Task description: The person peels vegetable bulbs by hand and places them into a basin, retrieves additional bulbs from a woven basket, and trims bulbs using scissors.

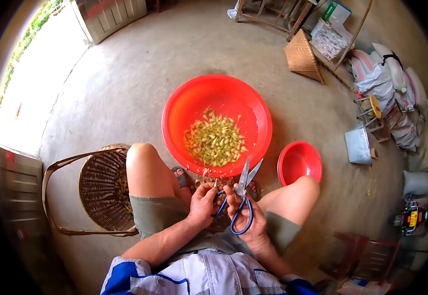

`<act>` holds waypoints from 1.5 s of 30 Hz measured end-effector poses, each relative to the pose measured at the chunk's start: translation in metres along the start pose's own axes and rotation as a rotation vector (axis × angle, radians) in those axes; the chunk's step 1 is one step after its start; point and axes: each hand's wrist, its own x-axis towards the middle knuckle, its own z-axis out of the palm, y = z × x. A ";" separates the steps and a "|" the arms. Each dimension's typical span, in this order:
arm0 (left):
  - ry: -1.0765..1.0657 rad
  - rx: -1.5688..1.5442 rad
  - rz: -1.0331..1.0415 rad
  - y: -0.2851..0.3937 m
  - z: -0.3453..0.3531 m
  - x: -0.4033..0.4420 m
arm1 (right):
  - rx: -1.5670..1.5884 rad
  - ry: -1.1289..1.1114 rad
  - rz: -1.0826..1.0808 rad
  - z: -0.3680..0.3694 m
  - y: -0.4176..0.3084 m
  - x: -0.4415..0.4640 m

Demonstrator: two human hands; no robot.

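Observation:
My left hand [203, 202] pinches a small pale bulb [216, 182] between thumb and fingertip, its thin tip pointing up. Close beside it, my right hand [251, 221] grips scissors [243, 181] with blue handles. Their metal blades stand apart and point away from me. Just beyond both hands is a large red basin [179, 113], holding a heap of small yellow-green bulbs [216, 140] with pointed ends. Dry peelings [203, 183] lie on the floor under the basin's near edge, partly hidden by my hands.
Left of my knee, a wicker basket [95, 189] with a tall handle leans with bulbs inside. A smaller red basin [300, 160] stands by my right knee. Farther right are a metal bucket [358, 145], sacks [376, 73] and a woven cone-shaped basket [302, 56].

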 end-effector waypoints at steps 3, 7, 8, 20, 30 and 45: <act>0.023 0.005 -0.008 -0.004 -0.001 0.001 | -0.564 -0.003 -0.044 -0.006 0.002 0.006; -0.087 0.101 0.006 -0.013 -0.012 0.000 | -0.857 0.249 -0.065 -0.018 0.000 0.011; -0.117 0.194 0.095 -0.019 -0.013 0.003 | -0.877 0.290 -0.164 -0.038 0.009 0.015; -0.140 0.261 0.043 0.018 -0.022 0.003 | -0.533 0.111 0.239 -0.020 -0.039 -0.017; -0.128 0.192 -0.035 0.024 -0.029 -0.005 | -1.512 -0.156 0.017 -0.051 -0.033 -0.013; -0.164 0.565 -0.096 0.023 -0.058 -0.013 | -1.677 -0.313 0.063 -0.035 -0.029 -0.005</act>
